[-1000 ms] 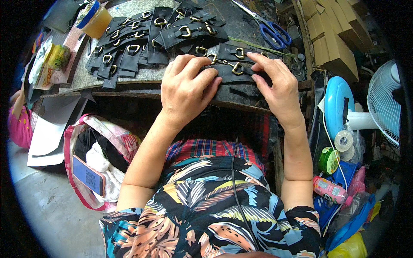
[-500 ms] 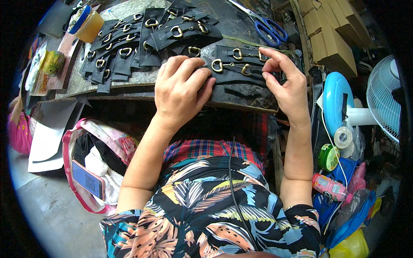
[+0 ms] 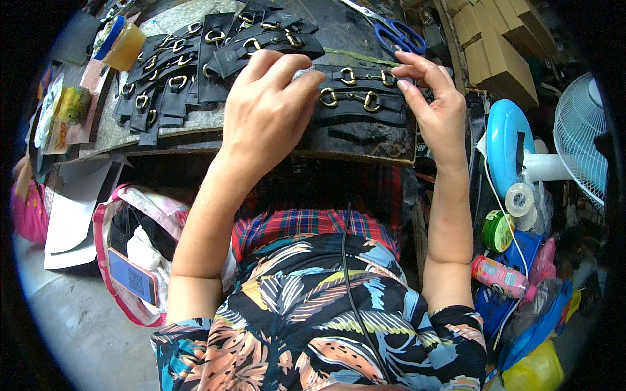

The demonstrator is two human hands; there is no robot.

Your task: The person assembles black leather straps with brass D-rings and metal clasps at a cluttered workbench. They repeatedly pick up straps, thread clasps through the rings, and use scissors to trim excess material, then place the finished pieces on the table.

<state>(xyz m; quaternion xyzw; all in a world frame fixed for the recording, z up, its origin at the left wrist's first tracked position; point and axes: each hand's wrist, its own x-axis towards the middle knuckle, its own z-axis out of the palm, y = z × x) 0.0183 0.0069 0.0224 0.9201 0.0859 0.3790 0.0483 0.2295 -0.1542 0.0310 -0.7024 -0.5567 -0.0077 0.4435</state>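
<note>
Two black straps with brass-coloured D-rings and hooks lie side by side at the bench's front: the far strap (image 3: 365,79) and the near strap (image 3: 355,107). My left hand (image 3: 267,111) is over their left ends, fingers curled; a small pale thing (image 3: 300,73) shows between its fingertips, too hidden to name. At the right end of the far strap, my right hand (image 3: 435,107) has thumb and forefinger apart, the fingertips next to the end ring. Left of my left hand lies a pile of similar black straps (image 3: 173,101).
Blue-handled scissors (image 3: 399,36) lie at the back of the bench. A tub (image 3: 124,47) of amber stuff with a blue lid stands far left. Cardboard boxes (image 3: 499,65) and a fan (image 3: 580,140) are at the right. A bag with a phone (image 3: 132,277) sits below left.
My left hand has lifted up and away from the near strap's left end. My right thumb has moved up from the near strap to the far one. The whole view has shifted slightly.
</note>
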